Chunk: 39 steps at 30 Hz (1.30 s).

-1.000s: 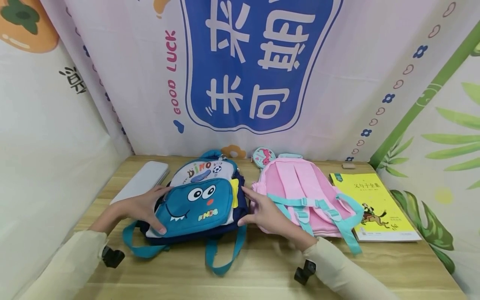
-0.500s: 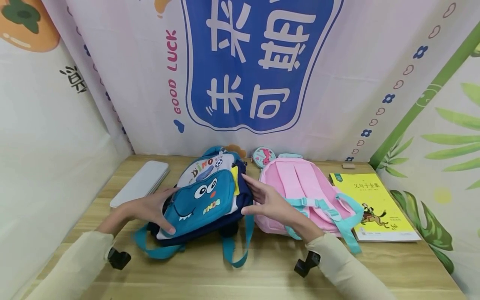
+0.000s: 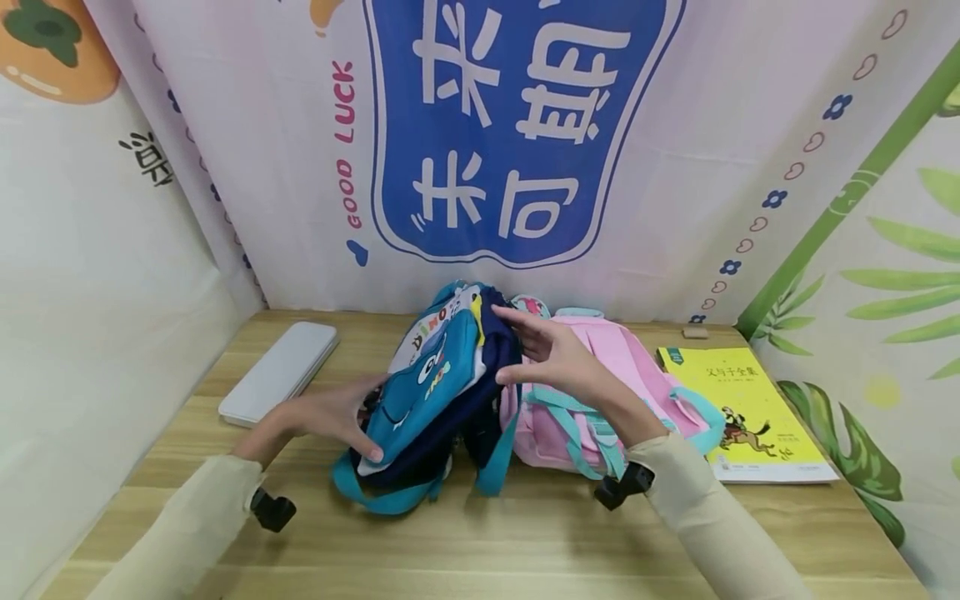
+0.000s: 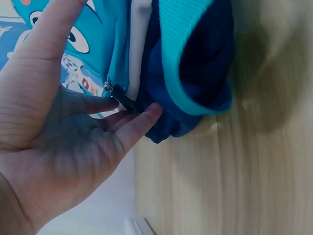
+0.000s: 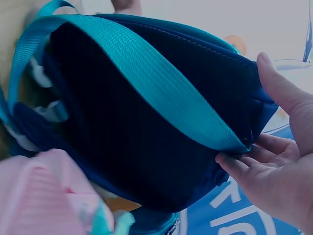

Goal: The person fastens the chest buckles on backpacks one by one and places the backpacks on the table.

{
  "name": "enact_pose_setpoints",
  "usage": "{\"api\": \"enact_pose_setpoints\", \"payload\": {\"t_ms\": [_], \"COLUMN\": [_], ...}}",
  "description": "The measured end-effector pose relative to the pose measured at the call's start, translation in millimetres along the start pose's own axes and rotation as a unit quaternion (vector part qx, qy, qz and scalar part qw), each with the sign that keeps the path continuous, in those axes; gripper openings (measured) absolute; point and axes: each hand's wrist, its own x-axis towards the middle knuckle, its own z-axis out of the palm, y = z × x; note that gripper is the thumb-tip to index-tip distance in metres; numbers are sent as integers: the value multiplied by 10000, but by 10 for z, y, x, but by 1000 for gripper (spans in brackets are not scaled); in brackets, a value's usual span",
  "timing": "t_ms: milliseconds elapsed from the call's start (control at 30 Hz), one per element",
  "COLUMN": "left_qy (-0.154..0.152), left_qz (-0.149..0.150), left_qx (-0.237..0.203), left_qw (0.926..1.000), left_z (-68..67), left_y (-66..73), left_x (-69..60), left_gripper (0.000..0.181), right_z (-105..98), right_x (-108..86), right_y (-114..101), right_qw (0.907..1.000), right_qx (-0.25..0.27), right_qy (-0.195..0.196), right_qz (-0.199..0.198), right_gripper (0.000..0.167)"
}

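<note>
A dark blue and teal children's backpack (image 3: 423, 408) with a cartoon dinosaur face is tilted on its side in the head view. My left hand (image 3: 330, 417) grips its lower left side, thumb over the front. In the left wrist view, the fingers (image 4: 139, 125) press near a zipper pull (image 4: 117, 95). My right hand (image 3: 566, 354) holds the raised right side. The right wrist view shows the backpack's dark back (image 5: 117, 132) and a teal strap (image 5: 142, 78), with thumb and fingers pinching the edge.
A pink backpack (image 3: 626, 350) with mint straps lies close on the right, partly behind my right hand. Beyond it is a yellow book (image 3: 731, 400). A pale flat case (image 3: 281, 371) lies on the left of the wooden table (image 3: 480, 546). A printed curtain hangs behind.
Both hands have moved the dinosaur backpack rightward and turned it, raising its right side; its face now leans left. It now overlaps the pink backpack's left edge in view.
</note>
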Motion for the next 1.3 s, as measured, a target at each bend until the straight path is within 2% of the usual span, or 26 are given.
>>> {"api": "enact_pose_setpoints", "payload": {"t_ms": [133, 300, 467, 633, 733, 867, 1000, 1100, 1200, 1300], "left_qy": [100, 317, 534, 710, 715, 673, 510, 392, 399, 674], "left_qz": [17, 41, 271, 584, 671, 600, 383, 254, 405, 849], "left_qx": [-97, -97, -122, -349, -534, -583, -400, -204, -109, -217], "left_qw": [9999, 9994, 9981, 9952, 9937, 9942, 9972, 9987, 9983, 9939], "left_z": [56, 135, 228, 337, 398, 438, 390, 297, 165, -2], "left_y": [7, 37, 34, 35, 44, 67, 82, 81, 103, 212], "left_x": [51, 127, 230, 325, 373, 426, 413, 363, 301, 221], "left_gripper": [124, 126, 122, 121, 123, 126, 128, 125, 118, 105], "right_z": [-52, -100, -116, -83, -45, 6, 56, 82, 98, 116], "right_x": [73, 175, 257, 329, 372, 413, 427, 433, 447, 461], "right_y": [-121, -247, -343, -456, -526, -621, -708, -747, -764, -777], "right_qw": [9999, 9982, 9953, 9926, 9897, 9846, 9811, 9795, 9779, 9762], "right_qx": [-106, -494, -732, -843, -1051, -1473, -1753, -1855, -1917, -1983], "right_qy": [-104, -205, -294, -250, -155, -69, -84, -101, -132, -181], "right_qz": [-62, -260, -570, -840, -957, -936, -818, -783, -829, -856], "right_gripper": [80, 87, 89, 84, 79, 76, 75, 73, 72, 72]}}
